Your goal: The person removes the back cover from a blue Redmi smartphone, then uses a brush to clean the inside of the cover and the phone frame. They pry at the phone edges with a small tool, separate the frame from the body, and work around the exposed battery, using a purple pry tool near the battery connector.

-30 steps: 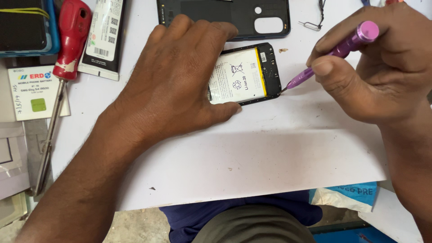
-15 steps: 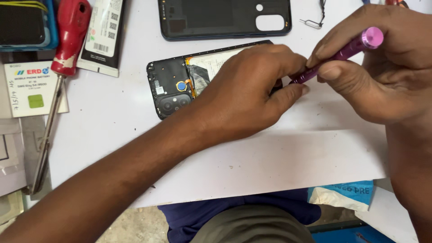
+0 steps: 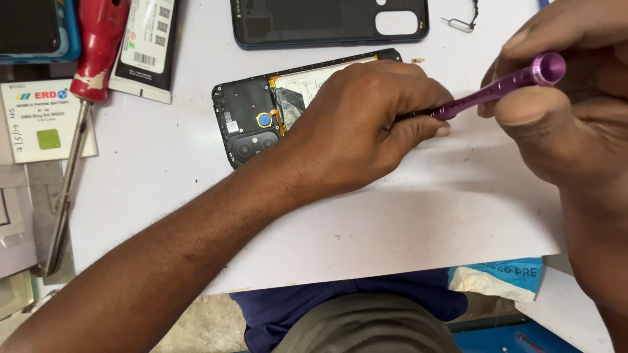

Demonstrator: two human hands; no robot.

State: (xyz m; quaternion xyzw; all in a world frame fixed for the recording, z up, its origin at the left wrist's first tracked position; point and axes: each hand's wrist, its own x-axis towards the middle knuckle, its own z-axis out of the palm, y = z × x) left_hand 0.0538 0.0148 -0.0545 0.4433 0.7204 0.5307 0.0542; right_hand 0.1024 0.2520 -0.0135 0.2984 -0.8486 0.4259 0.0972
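Note:
An opened phone [image 3: 252, 121] lies back-up on the white work surface [image 3: 366, 222], its camera module and black inner frame exposed. My left hand [image 3: 356, 127] rests over the phone's right half, fingers curled down on it and hiding that end. My right hand [image 3: 562, 108] grips a purple screwdriver [image 3: 500, 85] whose tip points left and disappears under my left fingers at the phone's right end.
The phone's removed black back cover [image 3: 327, 23] lies at the top. A red-handled screwdriver [image 3: 98, 46], a boxed battery [image 3: 46, 121] and a battery with a barcode label [image 3: 144, 46] lie at the left. A SIM pin [image 3: 461, 25] sits top right.
My left hand slid right, from covering the phone's left part to its right end, uncovering the camera side. My right hand with the purple screwdriver stayed at that end.

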